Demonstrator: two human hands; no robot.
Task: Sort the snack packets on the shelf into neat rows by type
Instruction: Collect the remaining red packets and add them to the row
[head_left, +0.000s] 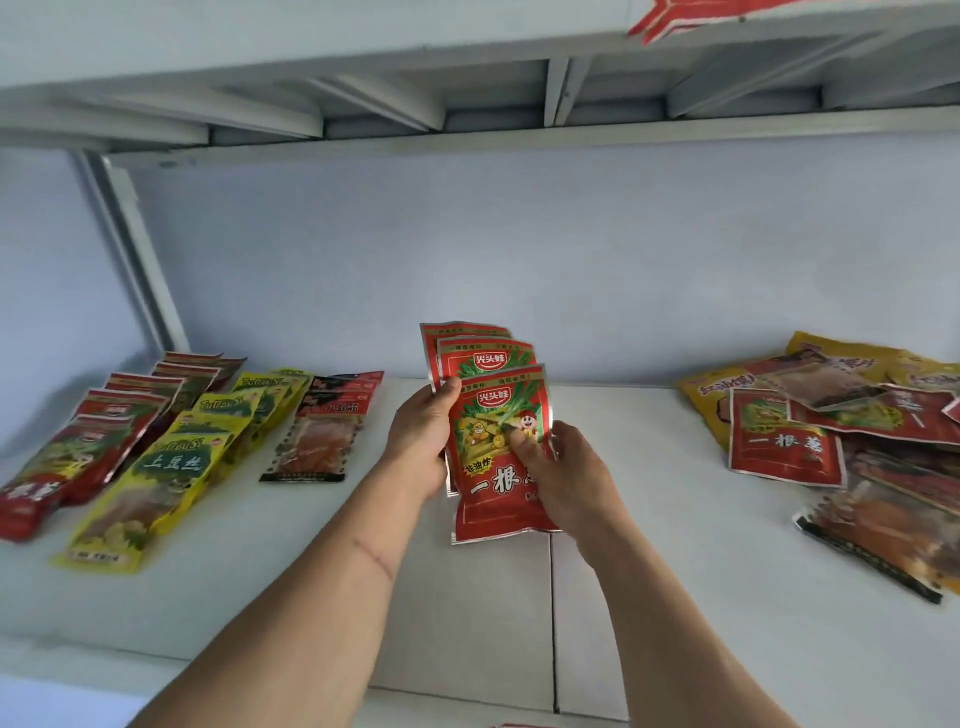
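With both hands, left hand (423, 431) and right hand (563, 475), gripping the fanned red packets (493, 415), square their edges before laying them on the shelf (675, 571).

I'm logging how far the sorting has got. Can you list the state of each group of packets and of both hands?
Red packets in hands: fanned, held up by both hands.
Left hand: grips the fan's left edge.
Right hand: thumb pinches the front packet.
Red row: lined up, overlapping.
Yellow row: lined up, overlapping.
Clear-window row: lined up.
Pile on right: mixed, unsorted.
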